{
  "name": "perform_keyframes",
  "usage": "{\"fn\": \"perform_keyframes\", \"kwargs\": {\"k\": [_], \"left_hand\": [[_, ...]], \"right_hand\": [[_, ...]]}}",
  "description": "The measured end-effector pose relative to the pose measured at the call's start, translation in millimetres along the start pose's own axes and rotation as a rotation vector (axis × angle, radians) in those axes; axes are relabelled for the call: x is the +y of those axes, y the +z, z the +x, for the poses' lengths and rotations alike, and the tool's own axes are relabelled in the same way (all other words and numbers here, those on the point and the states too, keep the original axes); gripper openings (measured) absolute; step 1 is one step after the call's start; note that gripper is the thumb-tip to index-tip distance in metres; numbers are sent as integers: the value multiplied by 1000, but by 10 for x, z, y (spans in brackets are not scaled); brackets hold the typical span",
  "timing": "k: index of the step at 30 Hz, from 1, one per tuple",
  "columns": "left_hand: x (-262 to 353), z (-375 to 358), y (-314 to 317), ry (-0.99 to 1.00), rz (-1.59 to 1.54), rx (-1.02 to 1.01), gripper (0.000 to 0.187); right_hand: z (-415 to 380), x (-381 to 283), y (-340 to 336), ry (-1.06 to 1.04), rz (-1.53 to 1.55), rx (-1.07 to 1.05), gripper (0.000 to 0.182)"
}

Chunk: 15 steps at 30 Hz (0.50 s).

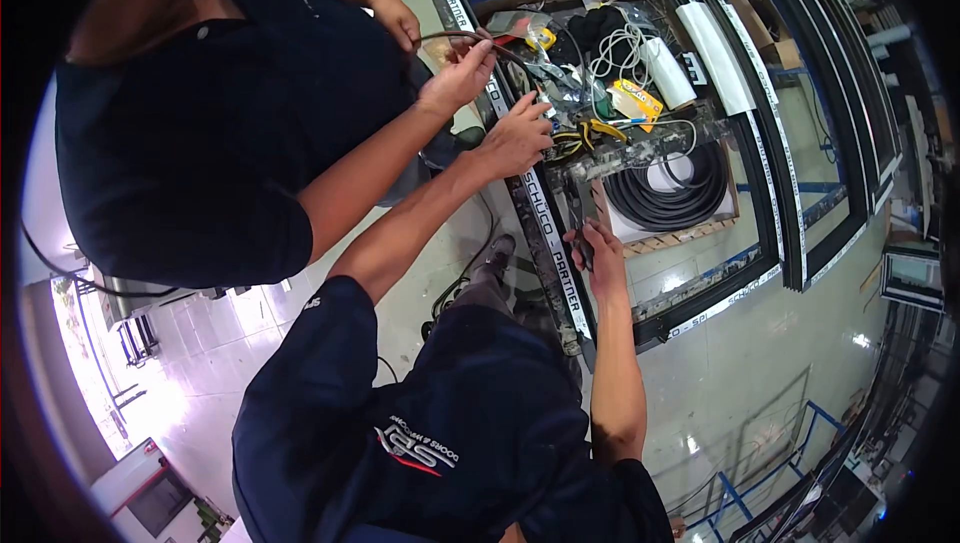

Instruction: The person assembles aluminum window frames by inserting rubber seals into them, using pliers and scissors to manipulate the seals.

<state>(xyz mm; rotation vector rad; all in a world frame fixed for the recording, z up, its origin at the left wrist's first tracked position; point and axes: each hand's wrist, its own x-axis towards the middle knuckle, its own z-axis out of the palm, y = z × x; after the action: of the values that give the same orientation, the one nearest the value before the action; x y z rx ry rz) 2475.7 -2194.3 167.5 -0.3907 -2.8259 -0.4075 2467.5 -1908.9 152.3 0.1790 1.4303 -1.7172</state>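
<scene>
1. Upper left of the frame: a co-worker (190,163) in a dark shirt holds a thin brown strip (437,36) in both hands.
2. Upper centre: the left hand (515,139), its fingers apart, hangs near yellow-handled pliers (606,130); whether it touches anything cannot be told.
3. Just right of centre: the right hand (598,248) clamps its fingers around a dark hand tool (586,255), beside a lettered rail (552,243).
4. Further right: a black coil (690,208) lies in a box (735,205).

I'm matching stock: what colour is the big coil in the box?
The coil is black, seen in the head view, the only one.
</scene>
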Motion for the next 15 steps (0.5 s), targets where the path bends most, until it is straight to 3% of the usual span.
{"fn": "perform_keyframes", "kwargs": {"k": [3,6,7,11,15], "left_hand": [[-128,96,290,47,43,-149,11],[-197,175,519,-74,38,-419,8],[-247,179,542,-57,24,-399,10],[-490,299,702,-131,-224,-694,22],[-525,308,649,-200,-367,-748,26]], "right_hand": [[-12,-32,62,-35,-55,41,31],[5,7,65,-83,-141,63,35],[12,21,65,-101,-172,67,37],[-10,44,83,-73,-280,60,46],[-30,4,129,29,-271,40,51]]}}
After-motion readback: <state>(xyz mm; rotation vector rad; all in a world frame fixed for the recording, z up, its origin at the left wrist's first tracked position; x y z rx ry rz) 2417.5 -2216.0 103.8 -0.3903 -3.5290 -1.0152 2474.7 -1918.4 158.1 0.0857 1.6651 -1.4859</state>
